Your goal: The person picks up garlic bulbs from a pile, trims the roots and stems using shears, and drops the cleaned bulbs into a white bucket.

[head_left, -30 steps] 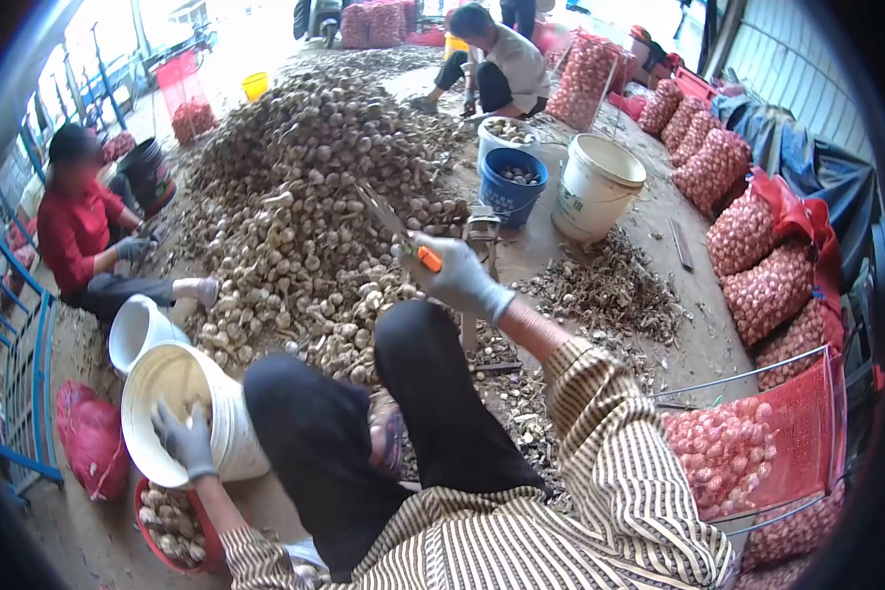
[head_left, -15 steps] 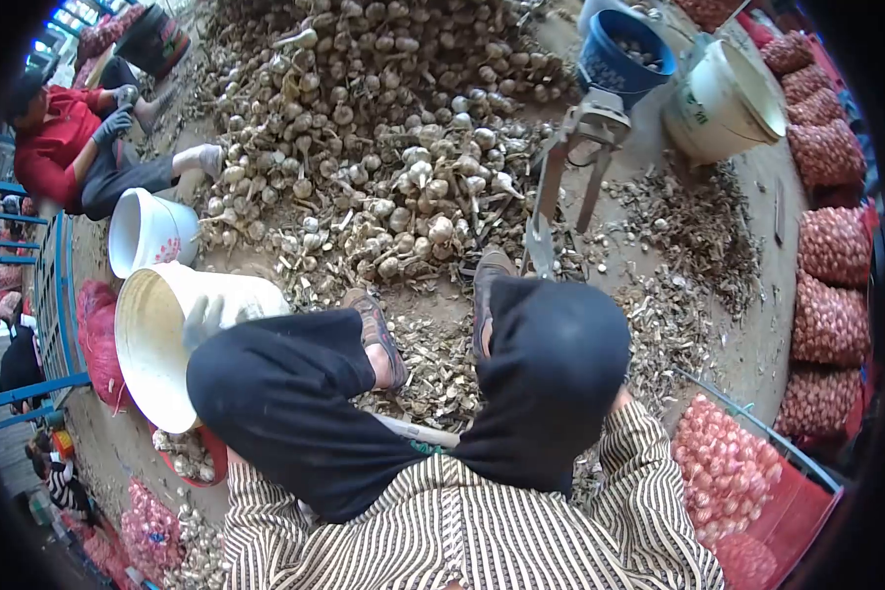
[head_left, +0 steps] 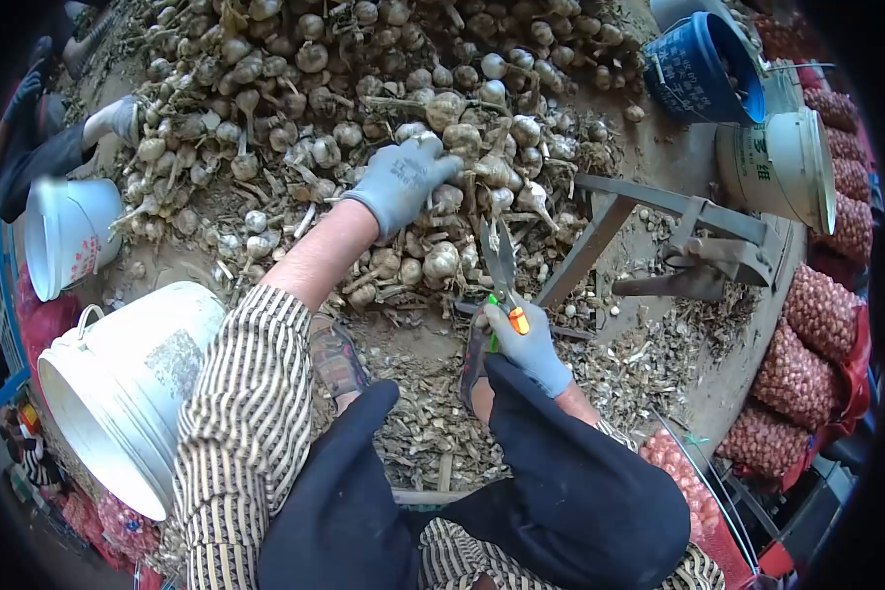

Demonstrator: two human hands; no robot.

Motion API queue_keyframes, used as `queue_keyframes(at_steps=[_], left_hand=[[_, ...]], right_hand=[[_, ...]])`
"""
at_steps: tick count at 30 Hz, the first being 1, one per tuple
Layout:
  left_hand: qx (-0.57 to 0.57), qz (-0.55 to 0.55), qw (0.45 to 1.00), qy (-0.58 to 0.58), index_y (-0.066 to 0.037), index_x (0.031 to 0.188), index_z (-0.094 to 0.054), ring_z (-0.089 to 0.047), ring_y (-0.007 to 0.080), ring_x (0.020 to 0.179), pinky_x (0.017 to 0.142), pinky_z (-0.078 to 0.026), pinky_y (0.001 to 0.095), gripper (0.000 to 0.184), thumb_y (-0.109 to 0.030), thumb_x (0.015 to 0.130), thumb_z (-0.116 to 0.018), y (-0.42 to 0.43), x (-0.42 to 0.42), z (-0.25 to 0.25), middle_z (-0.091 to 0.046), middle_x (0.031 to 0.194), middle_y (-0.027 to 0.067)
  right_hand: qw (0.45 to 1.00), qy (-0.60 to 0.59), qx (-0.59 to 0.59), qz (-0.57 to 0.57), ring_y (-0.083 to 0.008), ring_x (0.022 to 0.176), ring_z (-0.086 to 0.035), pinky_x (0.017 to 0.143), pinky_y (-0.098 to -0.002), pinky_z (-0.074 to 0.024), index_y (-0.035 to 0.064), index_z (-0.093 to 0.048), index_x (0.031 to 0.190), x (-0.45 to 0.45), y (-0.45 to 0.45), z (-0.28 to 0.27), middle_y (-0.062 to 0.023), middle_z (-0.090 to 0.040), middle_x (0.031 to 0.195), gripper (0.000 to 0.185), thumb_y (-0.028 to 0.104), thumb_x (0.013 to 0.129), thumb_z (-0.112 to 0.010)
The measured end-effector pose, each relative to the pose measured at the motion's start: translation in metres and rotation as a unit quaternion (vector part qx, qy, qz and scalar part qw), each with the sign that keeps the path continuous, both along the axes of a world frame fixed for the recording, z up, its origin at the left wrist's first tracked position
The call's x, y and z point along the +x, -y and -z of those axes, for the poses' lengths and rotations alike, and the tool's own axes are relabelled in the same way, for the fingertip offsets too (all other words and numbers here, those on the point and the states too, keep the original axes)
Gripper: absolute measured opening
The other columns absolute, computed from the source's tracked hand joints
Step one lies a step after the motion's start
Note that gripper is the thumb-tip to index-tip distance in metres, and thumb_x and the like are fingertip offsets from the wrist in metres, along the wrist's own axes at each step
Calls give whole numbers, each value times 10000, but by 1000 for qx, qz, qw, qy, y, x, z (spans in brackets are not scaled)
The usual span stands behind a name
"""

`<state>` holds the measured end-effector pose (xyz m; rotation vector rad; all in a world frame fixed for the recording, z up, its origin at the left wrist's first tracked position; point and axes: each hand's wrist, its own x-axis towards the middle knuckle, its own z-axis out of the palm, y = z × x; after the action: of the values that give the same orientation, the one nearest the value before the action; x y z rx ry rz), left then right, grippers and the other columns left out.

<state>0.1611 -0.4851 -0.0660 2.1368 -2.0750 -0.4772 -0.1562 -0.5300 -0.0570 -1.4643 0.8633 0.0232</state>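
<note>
1. Pale, round garlic bulbs with dry stems [head_left: 444, 110] lie in a heap under and around the grey-gloved left hand [head_left: 403, 185]; I cannot tell if it grips one.
2. The grey-gloved right hand [head_left: 529, 352] is wrapped around metal shears with orange and green handles [head_left: 518, 321], the blades pointing at the heap.
3. A big white plastic bucket [head_left: 138, 344] is left of the left hand.
4. A blue plastic bucket [head_left: 683, 74] is far past the right hand, to its right.

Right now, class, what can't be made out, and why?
Head view:
Whatever lies beneath the grey-gloved left hand: hidden by the hand.
Part of the metal shears with orange and green handles: covered by the grey-gloved right hand.
How full the blue plastic bucket is: its wall hides this.
The dark-trousered person's upper body, far left: mostly lost at the lens edge.
</note>
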Motion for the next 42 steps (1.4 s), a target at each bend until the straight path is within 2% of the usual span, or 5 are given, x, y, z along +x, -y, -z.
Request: queue_keyframes(at_steps=[19, 21, 26, 33, 42], left_hand=[[-9, -423, 818, -390, -21, 1016, -699, -663, 141, 778, 740, -541, 290, 409, -263, 738, -875, -162, -77, -44, -705, 909, 62], [-70, -469, 556, -683, -32, 989, -694, -656, 128, 805, 744, -539, 295, 290, -181, 769, -810, -160, -62, -39, -698, 941, 60], [-78, -306, 938, -145, -117, 1147, -676, -706, 259, 917, 824, -573, 384, 331, -140, 817, -680, -78, -12, -16, -710, 1044, 102], [49, -278, 954, -102, -197, 1382, -608, -723, 298, 1020, 890, -566, 436, 569, -229, 823, -712, -37, 14, 21, -714, 1218, 127], [-221, -332, 200, -895, -211, 1517, -451, -591, 224, 1017, 726, -564, 340, 619, -251, 964, -724, -168, -96, -4, -560, 1307, 147]], right_hand=[[954, -18, -248, -169, -280, 663, -664, 657, -356, -527, 95, -659, 1325, 41, -21, -37, -110, -676, 829, 441, 282, 934, -740], [972, -73, -178, -135, -220, 654, -676, 678, -308, -527, 84, -663, 1342, 28, -19, -20, -94, -685, 812, 411, 255, 971, -706], [998, 0, -52, -37, -101, 698, -647, 690, -285, -521, 73, -619, 1404, 27, -23, -20, -23, -681, 719, 408, 198, 1015, -628], [998, -13, -42, -41, -146, 729, -651, 697, -326, -514, 62, -616, 1396, 40, -11, -26, -31, -717, 747, 420, 195, 997, -621], [950, 3, -245, -195, -339, 855, -693, 748, -419, -540, 99, -608, 1384, 33, -32, -17, -142, -700, 918, 494, 330, 959, -705]])
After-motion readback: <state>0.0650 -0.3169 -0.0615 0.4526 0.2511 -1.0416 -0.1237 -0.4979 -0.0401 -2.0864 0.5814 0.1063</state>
